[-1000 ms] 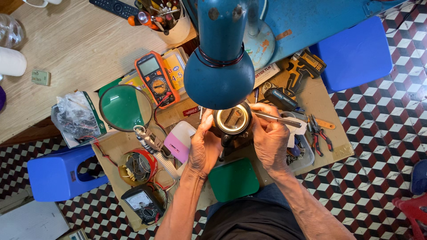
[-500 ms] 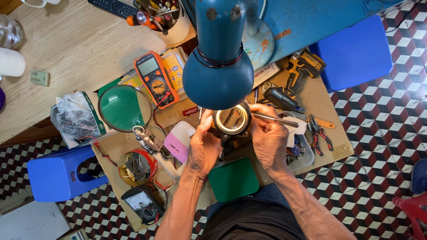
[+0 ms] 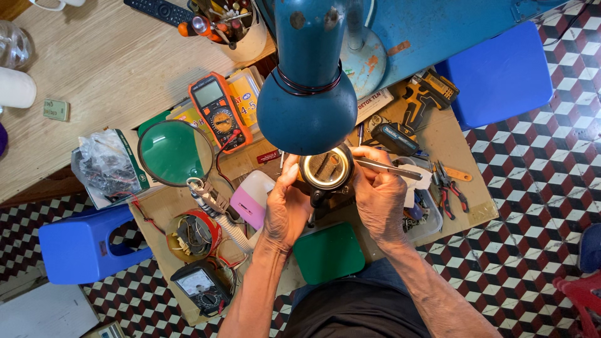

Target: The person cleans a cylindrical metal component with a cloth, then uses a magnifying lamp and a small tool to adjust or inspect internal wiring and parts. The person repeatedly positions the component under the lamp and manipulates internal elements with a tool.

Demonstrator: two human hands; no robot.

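So the round lit part (image 3: 326, 170) sits right under the blue lamp (image 3: 308, 94), mid worktop (image 3: 432, 134). Left hand (image 3: 285, 206) has its grip closed on the part's left edge, fingers curled up against it. Right hand (image 3: 379, 194) pinches tweezers (image 3: 388, 166) that lie across its fingers, tips out to the right, and its fingertips touch the part's right side. Green magnifier (image 3: 174, 152) and orange multimeter (image 3: 218, 109) sit off left, pliers (image 3: 449, 188) right, green pad (image 3: 328, 253) near the body.
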